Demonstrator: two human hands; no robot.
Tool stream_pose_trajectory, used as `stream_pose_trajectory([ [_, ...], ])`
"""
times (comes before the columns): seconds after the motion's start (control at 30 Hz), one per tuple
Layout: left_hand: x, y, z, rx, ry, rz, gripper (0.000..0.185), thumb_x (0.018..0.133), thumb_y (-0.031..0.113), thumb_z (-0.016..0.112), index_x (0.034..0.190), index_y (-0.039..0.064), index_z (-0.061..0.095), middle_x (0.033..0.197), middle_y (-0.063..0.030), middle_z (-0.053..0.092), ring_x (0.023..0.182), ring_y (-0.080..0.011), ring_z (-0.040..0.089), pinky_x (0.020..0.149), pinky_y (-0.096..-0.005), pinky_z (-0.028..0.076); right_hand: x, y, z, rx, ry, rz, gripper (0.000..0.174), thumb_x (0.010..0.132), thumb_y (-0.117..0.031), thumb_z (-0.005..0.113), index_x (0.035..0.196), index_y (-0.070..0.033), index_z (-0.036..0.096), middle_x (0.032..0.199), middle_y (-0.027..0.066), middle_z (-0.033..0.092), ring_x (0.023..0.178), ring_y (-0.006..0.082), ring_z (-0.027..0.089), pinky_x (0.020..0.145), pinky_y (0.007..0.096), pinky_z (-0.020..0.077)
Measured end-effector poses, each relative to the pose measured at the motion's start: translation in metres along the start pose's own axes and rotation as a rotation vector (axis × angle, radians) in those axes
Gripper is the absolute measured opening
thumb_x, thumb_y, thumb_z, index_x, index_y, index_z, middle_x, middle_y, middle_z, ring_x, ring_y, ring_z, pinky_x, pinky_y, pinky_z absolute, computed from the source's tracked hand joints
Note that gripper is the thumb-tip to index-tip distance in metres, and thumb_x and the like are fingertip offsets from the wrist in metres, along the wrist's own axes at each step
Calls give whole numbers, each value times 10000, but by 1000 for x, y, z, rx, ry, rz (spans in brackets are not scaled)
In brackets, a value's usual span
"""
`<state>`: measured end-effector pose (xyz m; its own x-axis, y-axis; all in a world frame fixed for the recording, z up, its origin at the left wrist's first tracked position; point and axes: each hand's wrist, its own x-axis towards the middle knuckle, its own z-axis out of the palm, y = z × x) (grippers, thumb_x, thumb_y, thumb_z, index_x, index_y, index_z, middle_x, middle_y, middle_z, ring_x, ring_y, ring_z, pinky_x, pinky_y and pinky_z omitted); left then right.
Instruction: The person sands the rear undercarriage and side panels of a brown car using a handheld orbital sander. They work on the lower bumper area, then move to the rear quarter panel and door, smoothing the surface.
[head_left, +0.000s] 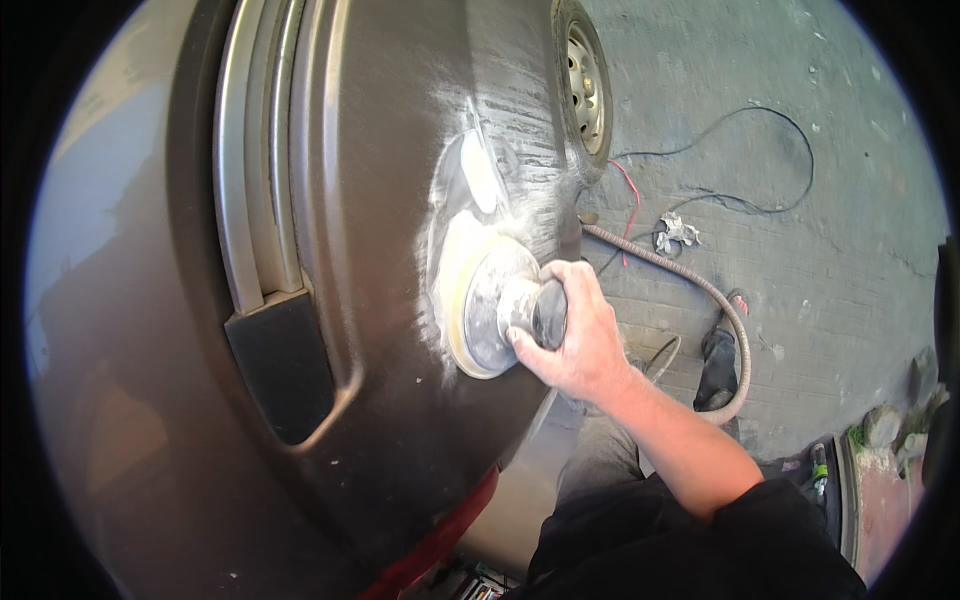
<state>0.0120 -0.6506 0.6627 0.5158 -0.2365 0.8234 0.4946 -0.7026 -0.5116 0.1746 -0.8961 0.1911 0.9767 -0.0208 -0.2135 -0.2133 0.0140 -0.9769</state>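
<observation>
My right hand grips the dark top of a round, dust-covered sander, thumb on the near side and fingers around the far side. Its disc lies against the dark brown side panel of a vehicle. Around and above the disc spreads a sanded patch with whitish filler, streaked with pale dust and dark lines. Left of the patch, a long recess holds silver strips that end at a black cap. My left hand is out of view.
A wheel stands beyond the patch. Across the concrete floor lie a ribbed hose, a looped black cable, a red strip and crumpled paper. A red lamp sits at the vehicle's lower corner. Stones lie at right.
</observation>
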Motion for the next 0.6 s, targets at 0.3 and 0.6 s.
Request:
stream_pose_trajectory([
  [0.3,-7,3,4,-227,51,-213,372,1058,269,466,977,-33,669,929,-200,700,828,-319,632,777,-443,513,11,5,6,42,46,74,611,734,-206,790,1228,-10,488,1099,189,534,1028,356,574,914,435,474],
  [0.6,-4,-8,-2,113,28,14,330,1004,278,558,815,12,606,783,-160,650,713,-324,603,702,-459,505,66,-21,7,114,243,-25,635,741,-218,800,1246,11,490,1127,189,586,1069,311,593,962,412,466],
])
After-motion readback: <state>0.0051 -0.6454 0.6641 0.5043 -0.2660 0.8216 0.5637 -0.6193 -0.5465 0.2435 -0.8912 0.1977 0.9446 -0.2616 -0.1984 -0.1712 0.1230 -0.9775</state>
